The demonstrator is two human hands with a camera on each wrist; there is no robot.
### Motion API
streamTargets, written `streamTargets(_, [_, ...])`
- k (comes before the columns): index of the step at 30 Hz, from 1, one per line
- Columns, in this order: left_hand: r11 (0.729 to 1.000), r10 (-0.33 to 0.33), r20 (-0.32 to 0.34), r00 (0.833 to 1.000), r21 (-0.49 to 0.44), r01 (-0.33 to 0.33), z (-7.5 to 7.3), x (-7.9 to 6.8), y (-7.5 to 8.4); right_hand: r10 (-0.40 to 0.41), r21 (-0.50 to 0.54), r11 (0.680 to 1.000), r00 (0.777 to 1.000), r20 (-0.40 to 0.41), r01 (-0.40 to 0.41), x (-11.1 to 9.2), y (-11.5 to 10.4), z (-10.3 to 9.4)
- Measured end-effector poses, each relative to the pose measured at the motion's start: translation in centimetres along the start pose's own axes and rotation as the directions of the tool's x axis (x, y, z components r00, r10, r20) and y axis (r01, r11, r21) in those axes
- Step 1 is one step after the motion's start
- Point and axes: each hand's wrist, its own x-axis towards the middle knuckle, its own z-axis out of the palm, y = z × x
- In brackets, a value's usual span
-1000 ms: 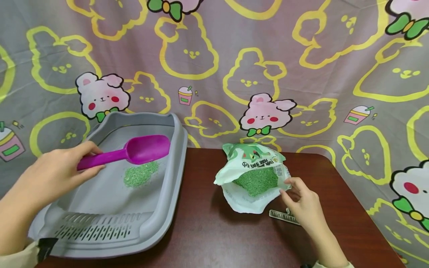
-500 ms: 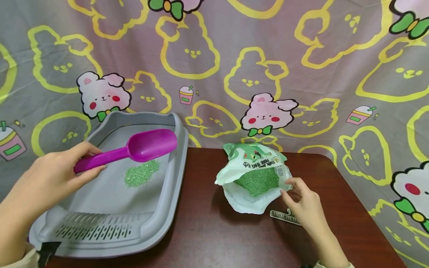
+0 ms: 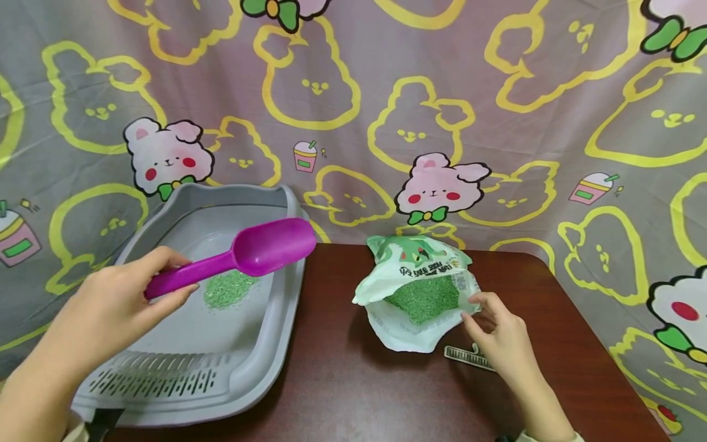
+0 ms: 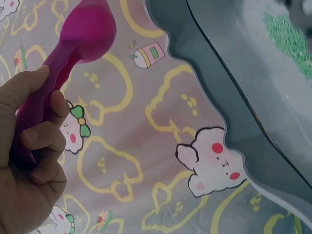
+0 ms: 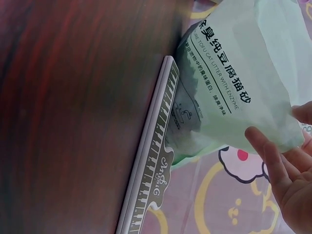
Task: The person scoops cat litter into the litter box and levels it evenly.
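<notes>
My left hand (image 3: 118,301) grips the handle of a magenta scoop (image 3: 276,245), whose bowl shows no litter and points right over the litter box's right rim. In the left wrist view, fingers curl round the scoop (image 4: 90,31). Below it is the grey litter box (image 3: 284,337), with a small patch of green litter (image 3: 226,291) on its floor. To the right stands an open pale-green cat litter bag (image 3: 397,334) with green pellets (image 3: 425,301) inside. My right hand (image 3: 502,334) pinches the right edge of the bag's mouth; the right wrist view shows the bag's printed side (image 5: 219,73).
On the brown table (image 3: 353,393), a flat strip with a piano-key print and the word "Music" (image 5: 155,146) lies by the bag, partly behind my right hand in the head view. A patterned curtain (image 3: 342,147) hangs behind the table.
My left hand has moved right, carrying the scoop bowl from above the box to past its right rim. The right hand and bag have hardly moved.
</notes>
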Motion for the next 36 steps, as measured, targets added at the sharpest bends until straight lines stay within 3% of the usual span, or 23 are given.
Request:
streamTargets(16, [0.988,0.062,-0.064,0.996,-0.136,-0.070,2.3,-1.3,2.6,0.016,-0.030,0.999,0.999,0.028,-0.015,-0.1,-0.3,-0.1])
streamTargets(24, [0.982,0.067,-0.028,0.997,-0.174,-0.071,3.0,-2.0,3.9,0.004,-0.073,0.997,1.000,0.009,-0.003,-0.1,-0.2,0.1])
streamTargets(36, [0.972,0.052,-0.016,0.999,-0.229,-0.055,4.4,-2.0,4.8,-0.001,-0.050,0.999,1.000,0.006,0.001,-0.1,-0.1,0.2])
